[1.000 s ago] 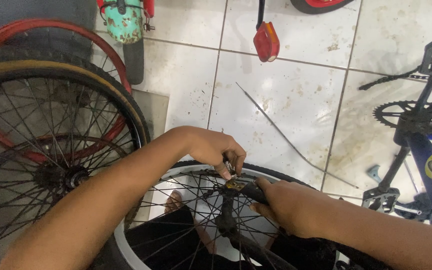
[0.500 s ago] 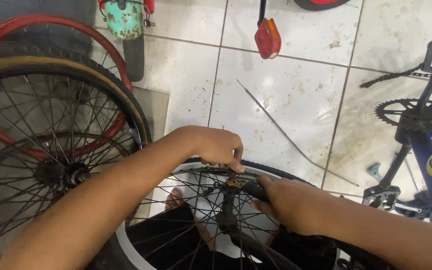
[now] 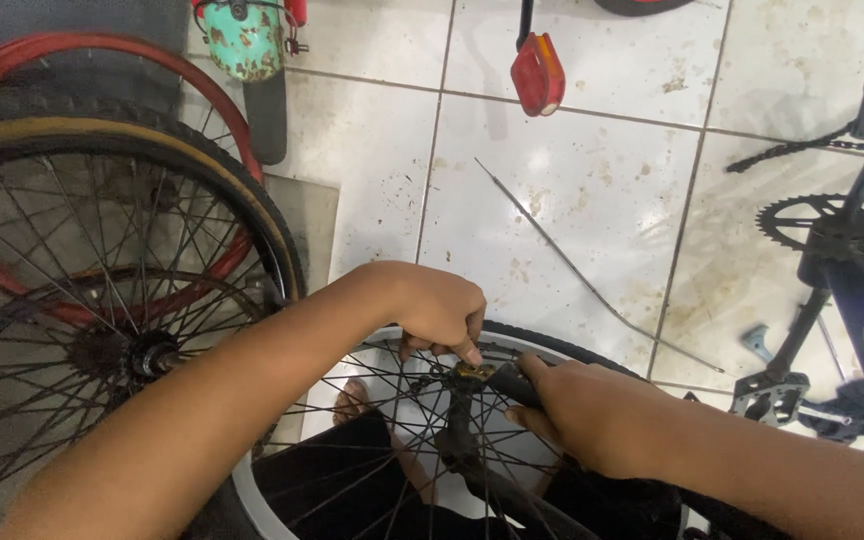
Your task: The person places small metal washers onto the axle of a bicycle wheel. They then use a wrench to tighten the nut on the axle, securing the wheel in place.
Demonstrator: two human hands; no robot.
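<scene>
Where left hand [image 3: 432,310] meets right hand [image 3: 592,420] | brass valve [image 3: 474,371] half-hidden

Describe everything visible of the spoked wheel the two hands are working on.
The wheel lies low in the view, close to the person, seen nearly side-on. It has a pale, silvery rim, thin dark crossing spokes and a black tyre showing along its upper right arc. The left hand pinches down at the rim's top edge; the right hand grips a black tube-like part there, with a small brass-coloured piece between them. Its lower part is cut off by the frame. A bare foot shows through the spokes.
</scene>
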